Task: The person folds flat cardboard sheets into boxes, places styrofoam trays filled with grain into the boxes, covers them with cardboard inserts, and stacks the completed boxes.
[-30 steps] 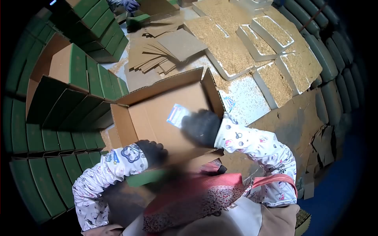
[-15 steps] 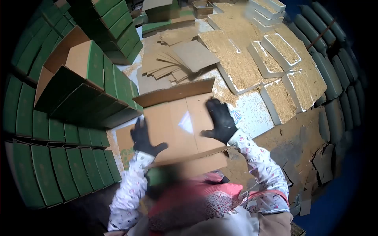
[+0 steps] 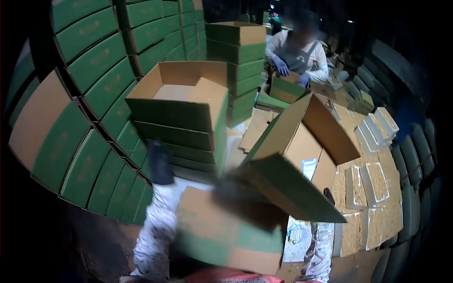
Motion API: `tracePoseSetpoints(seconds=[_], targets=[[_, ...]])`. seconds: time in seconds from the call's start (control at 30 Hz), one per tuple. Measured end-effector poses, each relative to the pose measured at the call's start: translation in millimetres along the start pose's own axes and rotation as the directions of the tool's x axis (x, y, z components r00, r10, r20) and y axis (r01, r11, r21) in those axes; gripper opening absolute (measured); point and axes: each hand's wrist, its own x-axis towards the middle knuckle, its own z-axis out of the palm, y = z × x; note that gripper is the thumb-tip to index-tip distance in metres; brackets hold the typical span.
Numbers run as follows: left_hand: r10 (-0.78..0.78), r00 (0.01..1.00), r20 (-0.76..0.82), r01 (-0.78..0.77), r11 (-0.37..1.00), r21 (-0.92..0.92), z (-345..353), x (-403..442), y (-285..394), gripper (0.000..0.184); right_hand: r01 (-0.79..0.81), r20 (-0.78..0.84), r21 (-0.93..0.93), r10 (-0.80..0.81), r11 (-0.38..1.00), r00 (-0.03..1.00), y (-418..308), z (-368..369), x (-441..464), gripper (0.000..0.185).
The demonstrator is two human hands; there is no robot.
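Pretty murky shot tbh, dim and kinda bluish. Light seemed to hit from the right: the box stack (image 3: 170, 115) had dark near faces and paler right sides. The tilted box (image 3: 288, 186) had a shaded near side but a warmer, lighter inside, and its white label (image 3: 309, 166) popped. A smeary dark patch, shadow or blur, sat on the cardboard (image 3: 207, 236) underneath. Left hand (image 3: 161, 162) was soft, basically a dark smudge. The far person's (image 3: 304, 59) head was a blur, with tiny light specks (image 3: 272, 7) in the gloom beyond. Fisheye bent the green boxes (image 3: 89, 165) on the left, and the corners went black.
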Motion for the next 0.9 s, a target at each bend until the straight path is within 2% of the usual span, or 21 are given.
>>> tracePoseSetpoints(seconds=[0.03,0.07,0.1,0.17,0.2,0.27,0.37,0.4,0.43,0.47,0.5,0.57,0.63,0.67,0.7,0.73,0.77,0.8,0.83,0.87,0.9], targets=[[0.164,0.961,-0.222,-0.073,0.927,0.368,-24.0,42.8,10.7,0.042,0.005,0.041,0.139,-0.011,0.990,0.999,-2.7,37.1,11.6,0.052],[0.193,0.942,-0.273,-0.107,0.948,0.301,-37.3,81.4,6.2,0.040,0.376,0.197,-0.243,-0.334,0.894,0.922,2.7,45.8,31.1,0.049],[0.220,0.920,-0.323,-0.148,0.961,0.232,-53.1,112.4,0.2,0.038,0.311,0.243,-0.163,-0.268,0.936,0.932,-2.7,86.3,38.8,0.048],[0.035,0.986,-0.164,0.002,0.975,0.220,-98.2,157.2,-49.2,0.036,0.159,0.388,-0.158,-0.087,0.974,0.918,-3.0,169.8,55.1,0.046],[-0.060,0.995,-0.082,0.092,0.873,0.479,-111.5,170.5,-57.4,0.037,0.115,0.464,-0.215,-0.003,0.970,0.886,0.5,206.7,62.5,0.045],[-0.351,0.934,-0.069,0.319,0.729,0.605,-136.2,190.1,-79.8,0.046,0.066,0.576,-0.372,0.174,0.926,0.799,15.8,273.6,79.0,0.043],[-0.282,0.954,-0.102,0.286,0.751,0.595,-135.0,188.5,-90.0,0.049,0.223,0.656,-0.560,0.263,0.798,0.707,59.7,349.6,106.3,0.040],[-0.219,0.969,-0.114,0.244,0.790,0.562,-135.5,187.2,-93.5,0.050,0.653,0.730,-0.485,-0.142,0.582,0.669,95.8,363.4,121.4,0.037],[-0.153,0.980,-0.124,0.196,0.826,0.528,-137.6,185.1,-95.3,0.050,0.836,0.678,-0.533,-0.523,0.134,0.516,131.7,377.5,136.4,0.034],[-0.092,0.988,-0.128,0.143,0.859,0.492,-140.8,185.6,-99.1,0.051,0.787,0.770,-0.154,-0.427,0.597,0.474,121.5,396.1,106.8,0.036],[-0.044,0.990,-0.134,0.101,0.883,0.459,-143.2,184.3,-101.5,0.052,0.901,0.742,-0.182,-0.546,0.393,0.388,135.0,396.7,117.2,0.039],[0.012,0.995,-0.094,0.027,0.915,0.402,-135.3,180.9,-95.0,0.062,0.813,0.721,-0.221,-0.471,0.539,0.508,129.1,392.1,102.5,0.037],[-0.019,0.980,-0.197,0.131,0.807,0.575,-110.5,175.8,-73.7,0.056,0.877,0.742,-0.363,-0.471,0.315,0.476,125.9,372.2,111.7,0.036],[-0.015,0.965,-0.262,0.185,0.746,0.640,-93.2,167.5,-56.5,0.054,0.808,0.745,-0.525,-0.314,0.268,0.588,128.3,353.1,114.2,0.039],[0.019,0.955,-0.297,0.180,0.757,0.628,-75.6,152.8,-41.1,0.053,0.805,0.784,-0.571,-0.183,0.165,0.593,126.0,321.9,102.4,0.043],[0.137,0.944,-0.299,0.042,0.851,0.523,-75.6,135.1,-50.6,0.050,0.809,0.808,-0.585,-0.049,0.052,0.587,123.6,290.9,90.8,0.046],[0.252,0.921,-0.297,-0.114,0.903,0.415,-75.6,117.4,-59.9,0.048,0.879,0.878,-0.472,-0.131,-0.066,0.461,120.2,253.2,55.7,0.051],[0.093,0.955,-0.281,-0.028,0.974,0.227,-64.9,82.2,-41.5,0.048,0.852,0.859,-0.512,-0.093,-0.114,0.503,114.3,206.8,34.7,0.055],[0.028,0.980,-0.199,0.021,0.971,0.238,-76.1,43.1,-48.7,0.045,0.776,0.795,-0.601,-0.038,-0.191,0.606,102.5,160.7,15.6,0.057],[-0.243,0.961,-0.129,0.275,0.860,0.430,-134.2,-3.9,-118.7,0.040,0.683,0.703,-0.711,-0.160,-0.169,0.693,102.5,93.6,9.8,0.058],[-0.519,0.843,-0.146,0.538,0.798,0.271,-114.8,-53.6,-75.5,0.038,0.476,0.452,-0.877,-0.213,0.072,0.866,81.3,62.0,-19.6,0.061]])
